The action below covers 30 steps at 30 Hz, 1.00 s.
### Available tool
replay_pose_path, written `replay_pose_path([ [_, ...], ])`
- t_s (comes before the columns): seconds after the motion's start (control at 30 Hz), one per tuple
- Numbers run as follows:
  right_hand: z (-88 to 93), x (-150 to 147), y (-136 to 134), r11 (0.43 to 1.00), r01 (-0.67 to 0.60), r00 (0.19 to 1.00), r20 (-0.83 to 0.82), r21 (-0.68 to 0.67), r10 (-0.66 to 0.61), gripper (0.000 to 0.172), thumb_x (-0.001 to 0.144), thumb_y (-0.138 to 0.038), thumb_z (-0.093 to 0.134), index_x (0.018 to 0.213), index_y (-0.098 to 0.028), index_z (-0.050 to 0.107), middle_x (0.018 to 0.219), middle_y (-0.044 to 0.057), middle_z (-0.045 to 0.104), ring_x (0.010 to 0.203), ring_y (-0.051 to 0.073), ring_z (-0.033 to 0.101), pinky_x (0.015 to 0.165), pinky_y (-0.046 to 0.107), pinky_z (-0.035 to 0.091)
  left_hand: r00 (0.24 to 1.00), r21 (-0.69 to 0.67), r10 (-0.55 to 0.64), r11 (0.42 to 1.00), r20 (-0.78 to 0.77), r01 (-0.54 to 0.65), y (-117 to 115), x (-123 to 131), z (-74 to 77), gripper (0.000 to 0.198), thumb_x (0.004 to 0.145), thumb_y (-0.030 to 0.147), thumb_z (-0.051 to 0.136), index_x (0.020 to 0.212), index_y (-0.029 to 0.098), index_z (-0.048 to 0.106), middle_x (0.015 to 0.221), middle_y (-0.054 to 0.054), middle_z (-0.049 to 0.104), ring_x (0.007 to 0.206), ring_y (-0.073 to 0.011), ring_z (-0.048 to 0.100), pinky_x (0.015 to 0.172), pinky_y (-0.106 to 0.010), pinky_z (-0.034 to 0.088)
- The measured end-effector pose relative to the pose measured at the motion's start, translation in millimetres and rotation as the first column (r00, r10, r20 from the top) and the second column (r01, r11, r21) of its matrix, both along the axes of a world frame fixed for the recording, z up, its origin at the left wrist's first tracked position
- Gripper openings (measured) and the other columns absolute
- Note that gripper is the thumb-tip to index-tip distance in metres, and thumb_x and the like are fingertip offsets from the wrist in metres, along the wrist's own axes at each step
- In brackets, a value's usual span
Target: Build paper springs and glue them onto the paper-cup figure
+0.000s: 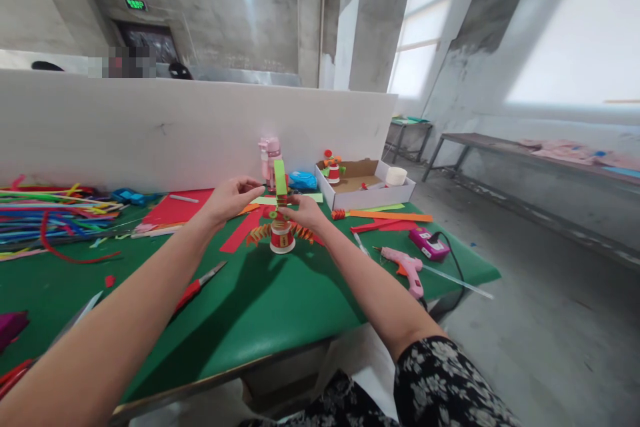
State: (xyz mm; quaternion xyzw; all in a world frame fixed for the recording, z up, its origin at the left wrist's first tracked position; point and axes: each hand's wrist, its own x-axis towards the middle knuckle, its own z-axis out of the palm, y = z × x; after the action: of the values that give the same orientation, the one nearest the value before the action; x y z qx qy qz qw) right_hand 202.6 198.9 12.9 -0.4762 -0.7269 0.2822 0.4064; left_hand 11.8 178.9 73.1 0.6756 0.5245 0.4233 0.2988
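A small paper-cup figure stands upright on the green table in front of me. Its red and white cup body is turned rim down, with pleated orange paper arms at both sides. From its top rises a light green paper strip, its lower part folded in pleats. My right hand pinches at the base of this strip, though its fingertips are partly hidden. Left of the figure, my left hand is held with fingers stretched out, close to the strip and seemingly apart from it.
A pink hot glue gun and purple power box lie right. Behind are a white box with another figure and a pink bottle. Left are red-handled scissors and coloured strips. A white partition borders the table.
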Motion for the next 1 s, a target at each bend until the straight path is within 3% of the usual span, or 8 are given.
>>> replay_pose_path([
  [0.3, 3.2, -0.1, -5.2, 1.0, 0.023, 0.999, 0.025, 0.0, -0.023, 0.02, 0.078, -0.023, 0.072, 0.097, -0.015, 0.072, 0.097, 0.008, 0.075, 0.093, 0.023, 0.069, 0.086, 0.036, 0.053, 0.994, -0.022, -0.099, 0.995, 0.048, 0.1, 9.8, 22.8, -2.1, 0.052, 0.046, 0.05, 0.084, 0.082, 0.015, 0.07, 0.066, -0.002, 0.064, 0.063, -0.0165, 0.055, 0.059, -0.028, 0.041],
  [0.43, 9.7, -1.6, -8.6, 0.998, 0.047, 0.998, 0.027, 0.035, -0.048, 0.018, 0.078, -0.021, 0.071, 0.095, -0.016, 0.073, 0.101, 0.007, 0.074, 0.098, 0.024, 0.068, 0.091, 0.038, 0.051, 0.985, -0.025, -0.136, 0.99, 0.109, 0.139, 11.5, 30.7, -1.0, 0.048, 0.047, 0.054, 0.082, 0.072, 0.015, 0.068, 0.063, -0.002, 0.064, 0.062, -0.0168, 0.056, 0.06, -0.029, 0.041],
  [0.57, 23.5, -3.3, -14.2, 0.988, 0.058, 0.998, 0.004, 0.143, -0.059, 0.019, 0.08, -0.018, 0.069, 0.097, -0.015, 0.074, 0.106, 0.008, 0.073, 0.103, 0.023, 0.066, 0.095, 0.035, 0.048, 0.974, 0.027, -0.114, 0.994, 0.194, 0.111, 6.3, 30.8, 10.1, 0.044, 0.052, 0.055, 0.079, 0.07, 0.017, 0.066, 0.067, -0.002, 0.065, 0.066, -0.0163, 0.057, 0.065, -0.029, 0.043],
  [0.8, 47.8, -9.1, -48.8, 0.964, 0.0, 0.996, -0.083, 0.264, 0.022, 0.016, 0.08, -0.026, 0.071, 0.093, -0.017, 0.071, 0.094, 0.004, 0.073, 0.09, 0.017, 0.066, 0.085, 0.029, 0.05, 0.908, 0.07, -0.101, 0.994, 0.406, 0.08, -35.9, 14.5, 26.9, 0.035, 0.057, 0.044, 0.083, 0.075, 0.017, 0.07, 0.07, 0.0, 0.064, 0.061, -0.01, 0.05, 0.058, -0.022, 0.038],
  [0.9, 44.4, -13.9, -73.5, 0.964, -0.02, 1.0, -0.017, 0.265, 0.026, 0.014, 0.079, -0.026, 0.071, 0.09, -0.017, 0.07, 0.092, 0.004, 0.072, 0.087, 0.017, 0.065, 0.08, 0.029, 0.048, 0.85, 0.009, -0.106, 0.993, 0.515, 0.119, -63.9, 8.3, 18.9, 0.038, 0.056, 0.045, 0.086, 0.077, 0.017, 0.071, 0.068, 0.001, 0.063, 0.061, -0.009, 0.05, 0.058, -0.021, 0.039],
  [1.0, 31.4, -19.1, -99.0, 0.96, -0.094, 0.993, 0.088, 0.266, 0.073, 0.011, 0.078, -0.024, 0.072, 0.086, -0.017, 0.07, 0.087, 0.004, 0.07, 0.083, 0.017, 0.063, 0.078, 0.029, 0.047, 0.81, -0.066, -0.064, 0.99, 0.583, 0.125, -91.1, 3.4, 1.8, 0.041, 0.052, 0.044, 0.089, 0.077, 0.016, 0.071, 0.069, 0.001, 0.063, 0.06, -0.0089, 0.051, 0.058, -0.02, 0.04],
])
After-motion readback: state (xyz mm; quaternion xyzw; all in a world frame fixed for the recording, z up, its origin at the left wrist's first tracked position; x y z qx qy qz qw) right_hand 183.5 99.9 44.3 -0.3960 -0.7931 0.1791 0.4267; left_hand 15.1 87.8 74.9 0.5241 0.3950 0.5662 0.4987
